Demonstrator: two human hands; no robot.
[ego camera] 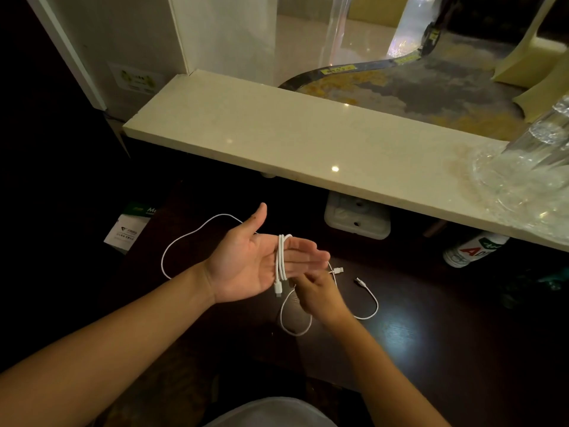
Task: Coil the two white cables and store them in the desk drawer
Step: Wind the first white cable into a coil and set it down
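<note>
My left hand is held palm up over the dark desk, fingers straight and thumb raised. A white cable is wound several turns round its fingers, one plug hanging at the palm's edge. The cable's free part arcs away to the left behind the hand. My right hand is just below the left fingertips, fingers curled and pinching the same cable where a loop droops to the desk. A second, shorter white cable lies on the desk to the right, its two plugs near my fingertips. No drawer shows in this view.
A pale stone ledge runs across above the desk. A white socket plate sits under it. A bottle lies at the right, clear crinkled plastic on the ledge, and a green and white leaflet at the left.
</note>
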